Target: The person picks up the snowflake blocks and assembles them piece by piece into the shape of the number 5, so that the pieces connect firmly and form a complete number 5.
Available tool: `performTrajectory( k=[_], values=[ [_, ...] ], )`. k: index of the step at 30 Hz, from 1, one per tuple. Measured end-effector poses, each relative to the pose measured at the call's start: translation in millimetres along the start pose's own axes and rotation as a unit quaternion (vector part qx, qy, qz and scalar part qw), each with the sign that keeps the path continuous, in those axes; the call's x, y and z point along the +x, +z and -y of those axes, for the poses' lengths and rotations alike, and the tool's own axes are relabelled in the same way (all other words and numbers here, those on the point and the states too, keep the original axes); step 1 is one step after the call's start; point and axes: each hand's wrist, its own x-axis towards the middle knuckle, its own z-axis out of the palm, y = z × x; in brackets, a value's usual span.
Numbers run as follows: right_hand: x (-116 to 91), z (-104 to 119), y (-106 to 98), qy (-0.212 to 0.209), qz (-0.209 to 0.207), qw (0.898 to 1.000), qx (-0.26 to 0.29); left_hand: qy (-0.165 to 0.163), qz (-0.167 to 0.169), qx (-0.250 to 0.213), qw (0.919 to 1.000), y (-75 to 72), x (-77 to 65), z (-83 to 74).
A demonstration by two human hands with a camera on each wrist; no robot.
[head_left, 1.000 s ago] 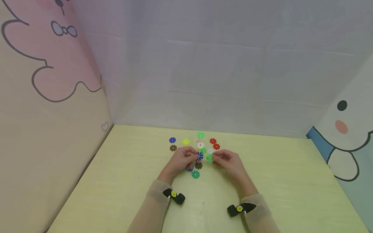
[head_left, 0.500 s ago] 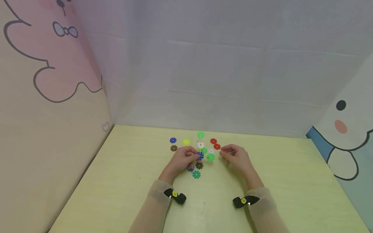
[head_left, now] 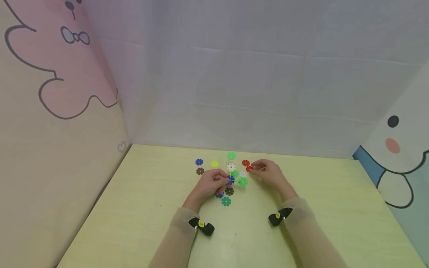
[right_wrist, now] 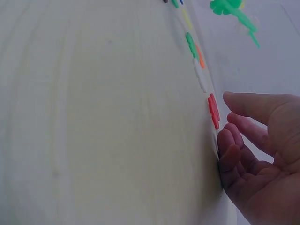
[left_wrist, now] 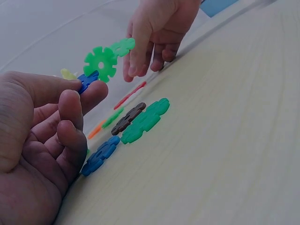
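Observation:
Between thumb and fingertips, my left hand (head_left: 212,183) pinches a dark blue notched plastic disc (left_wrist: 88,81). This disc belongs to a small joined build, with a bright green disc (left_wrist: 100,64) sticking out from it, held above the table. My right hand (head_left: 270,175) is over the table to the right, thumb and fingers spread apart, fingertips right at a red disc (head_left: 249,169). Another red disc (head_left: 245,163) lies just behind. In the right wrist view the red discs (right_wrist: 213,111) show edge-on by the fingertips, with nothing between thumb and fingers.
Loose discs lie around the hands on the pale table (head_left: 134,208): a teal one (head_left: 226,201), a brown one (head_left: 229,191), a white one (head_left: 242,174). Farther left are a blue disc (head_left: 199,162), a yellow disc (head_left: 215,163) and another brown disc (head_left: 200,171). A curtain (head_left: 234,93) hangs behind.
My right hand has let go of the bright green disc and moved right and away from me to the red discs. My left hand stays in place, holding the build.

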Motion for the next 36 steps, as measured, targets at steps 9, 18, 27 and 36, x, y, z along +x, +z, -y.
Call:
performTrajectory(
  k=[9, 18, 27, 36],
  values=[
    [11, -6, 8, 0.008, -0.003, 1.0, -0.014, -0.002, 0.0, 0.0, 1.0, 0.1, 0.1, 2.2],
    [12, -10, 8, 0.006, -0.008, 1.0, -0.02, -0.003, 0.002, -0.004, 1.0, 0.6, 0.4, 1.0],
    [8, -9, 5, 0.032, 0.006, 0.999, -0.003, -0.006, 0.0, 0.0, 1.0, 1.0, 1.1, -0.8],
    [-8, -6, 4, 0.054, 0.012, 0.998, 0.039, -0.009, -0.003, -0.001, 1.0, 1.5, 0.4, -0.2]
  ],
)
